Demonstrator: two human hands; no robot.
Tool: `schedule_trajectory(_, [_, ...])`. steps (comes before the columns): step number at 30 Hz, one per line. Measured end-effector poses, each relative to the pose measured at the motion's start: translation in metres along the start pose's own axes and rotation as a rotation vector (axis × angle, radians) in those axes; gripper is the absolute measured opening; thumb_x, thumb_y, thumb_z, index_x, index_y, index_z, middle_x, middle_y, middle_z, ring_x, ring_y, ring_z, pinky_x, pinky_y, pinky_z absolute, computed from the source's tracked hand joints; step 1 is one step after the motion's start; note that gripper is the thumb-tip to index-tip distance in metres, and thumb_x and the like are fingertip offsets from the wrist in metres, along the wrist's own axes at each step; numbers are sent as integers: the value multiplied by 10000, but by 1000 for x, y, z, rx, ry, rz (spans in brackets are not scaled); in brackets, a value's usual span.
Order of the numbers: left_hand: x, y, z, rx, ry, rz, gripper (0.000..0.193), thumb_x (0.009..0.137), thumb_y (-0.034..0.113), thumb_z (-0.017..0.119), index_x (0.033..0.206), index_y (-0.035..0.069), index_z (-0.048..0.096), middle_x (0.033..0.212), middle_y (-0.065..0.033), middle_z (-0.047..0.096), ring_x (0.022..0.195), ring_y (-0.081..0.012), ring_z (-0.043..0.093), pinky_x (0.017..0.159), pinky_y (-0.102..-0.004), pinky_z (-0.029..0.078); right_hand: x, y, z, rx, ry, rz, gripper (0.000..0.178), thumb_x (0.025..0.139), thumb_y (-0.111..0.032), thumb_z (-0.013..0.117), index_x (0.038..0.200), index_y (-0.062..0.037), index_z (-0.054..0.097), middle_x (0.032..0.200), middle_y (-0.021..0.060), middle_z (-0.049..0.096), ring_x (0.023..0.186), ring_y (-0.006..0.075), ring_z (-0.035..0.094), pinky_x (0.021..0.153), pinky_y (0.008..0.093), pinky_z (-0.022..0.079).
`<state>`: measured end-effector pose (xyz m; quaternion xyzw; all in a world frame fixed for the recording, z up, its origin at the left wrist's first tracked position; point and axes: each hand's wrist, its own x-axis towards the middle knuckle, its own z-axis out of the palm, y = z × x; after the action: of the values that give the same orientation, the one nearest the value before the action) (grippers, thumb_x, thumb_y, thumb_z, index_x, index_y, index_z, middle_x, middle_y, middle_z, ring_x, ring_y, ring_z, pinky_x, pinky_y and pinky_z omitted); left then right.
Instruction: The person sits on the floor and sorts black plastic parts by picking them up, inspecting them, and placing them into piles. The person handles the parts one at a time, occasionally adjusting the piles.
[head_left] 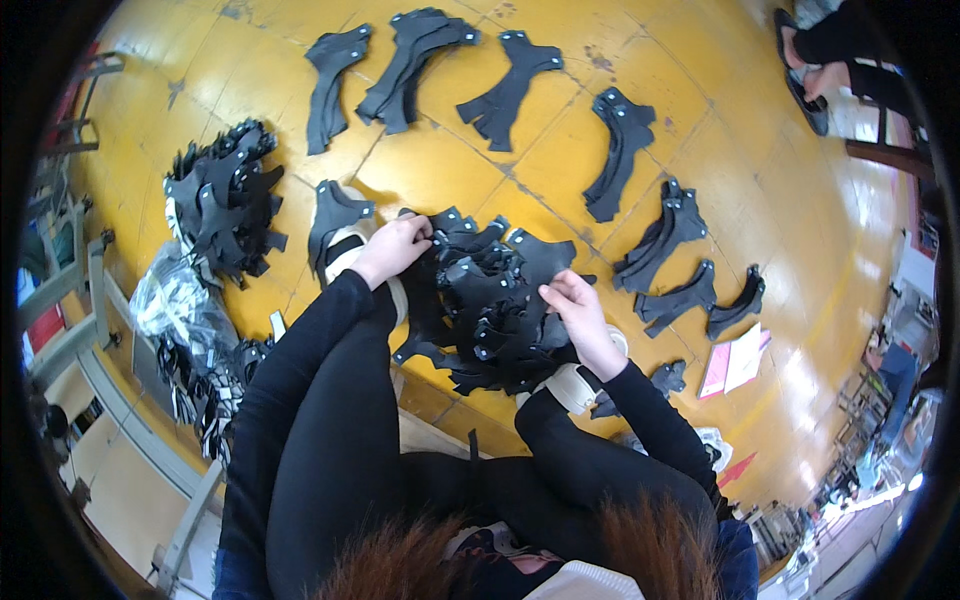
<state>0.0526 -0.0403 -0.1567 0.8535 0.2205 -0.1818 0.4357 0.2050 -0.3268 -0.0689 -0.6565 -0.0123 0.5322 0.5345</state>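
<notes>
Between my feet lies a heap of black cut pieces, each with tabs and a small pale tag. My right hand pinches the edge of a flat black piece at the heap's right side. At the upper left of the heap, my left hand is closed, its fingertips against dark material; what they hold, if anything, is hidden. Just left of that hand, another black piece lies by my light-coloured shoe.
Small black stacks are laid in an arc on the yellow floor. A larger black pile and clear plastic bag are at left. Pink and white papers lie right. Another person's feet show at top right.
</notes>
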Motion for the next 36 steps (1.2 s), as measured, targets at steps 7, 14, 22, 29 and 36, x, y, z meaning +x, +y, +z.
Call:
schedule_trajectory(7, [-3,5,-4,-17,-1,-39,164,821,107,689,944,21,622,899,-141,623,829,-310,652,756,-403,512,3,14,1,-57,-42,18,123,952,-134,640,969,-59,544,818,-37,580,790,49,527,714,239,431])
schedule_trajectory(14, [-21,82,-33,-31,187,254,245,867,194,701,1059,50,653,1045,-149,641,1029,-341,617,899,-394,493,-1,4,15,98,110,-74,202,881,-84,736,971,-29,564,856,22,627,764,102,615,693,250,493])
schedule_trajectory(22, [-24,122,-42,-358,-271,288,326,982,228,599,1200,-14,584,1010,-125,670,965,-229,641,882,-351,502,18,-44,40,308,89,-155,154,963,-92,617,1093,-39,555,1035,57,630,869,128,620,822,283,521])
schedule_trajectory(29, [16,80,-142,-770,483,97,413,968,119,604,1353,-13,530,1066,-64,681,959,-114,620,877,-258,492,7,-36,18,59,-3,-66,225,994,-103,539,1209,-41,565,1030,50,662,870,100,602,822,242,466])
schedule_trajectory(36, [50,-64,-213,-532,536,-253,472,951,105,569,1388,-55,490,1217,-129,661,1073,-163,633,919,-273,478,-2,-18,17,25,-20,20,176,984,-104,555,1141,-45,609,974,27,676,837,84,588,793,233,452])
